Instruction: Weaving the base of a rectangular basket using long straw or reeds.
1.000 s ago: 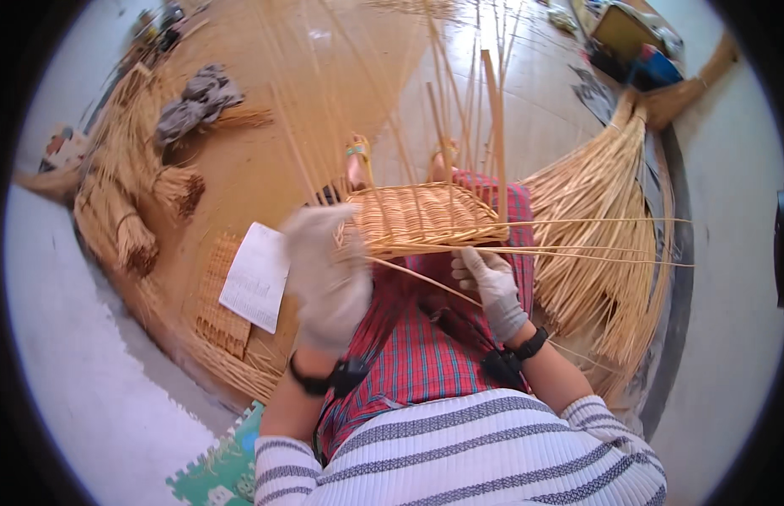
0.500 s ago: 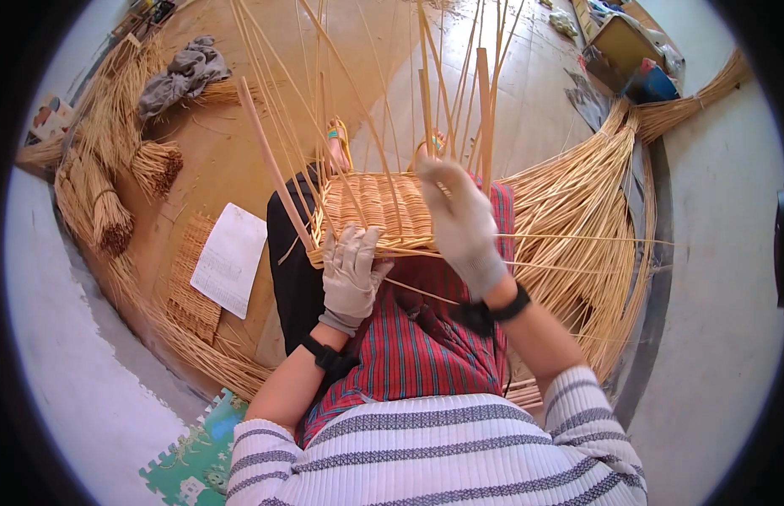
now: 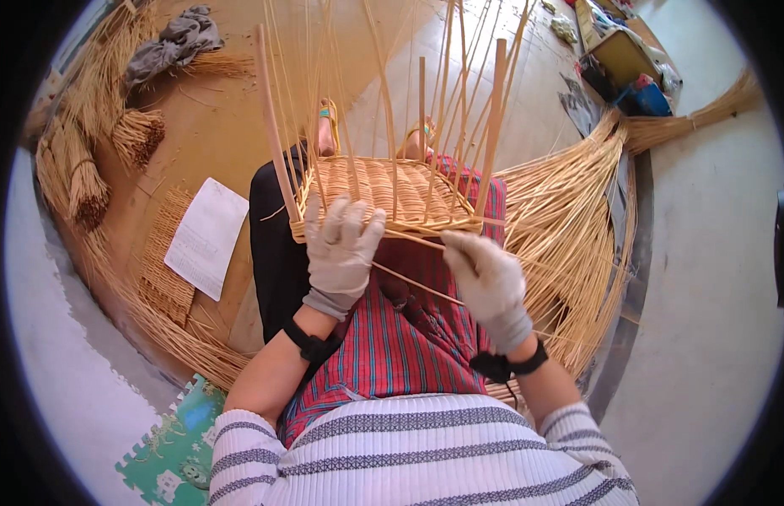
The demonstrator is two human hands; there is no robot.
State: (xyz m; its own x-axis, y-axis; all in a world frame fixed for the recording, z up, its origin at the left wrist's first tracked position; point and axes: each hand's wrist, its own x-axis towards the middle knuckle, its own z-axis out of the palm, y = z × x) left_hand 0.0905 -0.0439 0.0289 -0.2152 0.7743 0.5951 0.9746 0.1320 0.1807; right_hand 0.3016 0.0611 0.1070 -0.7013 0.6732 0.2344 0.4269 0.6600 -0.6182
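Bracing the woven basket (image 3: 382,187) with the left hand (image 3: 343,253), its grip loosely spread, should let the right hand (image 3: 490,283), pinched on a strand (image 3: 421,241), pull evenly.

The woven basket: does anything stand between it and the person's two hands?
Nothing visible blocks either hand. The left hand touches the near edge of the woven basket; the right hand, near its right corner, seems to hold a strand that runs to that edge.

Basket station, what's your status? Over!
Left hand on basket, near edge. Right hand pinching a strand. Basket over lap, unfinished. Upright sticks possibly in the way.
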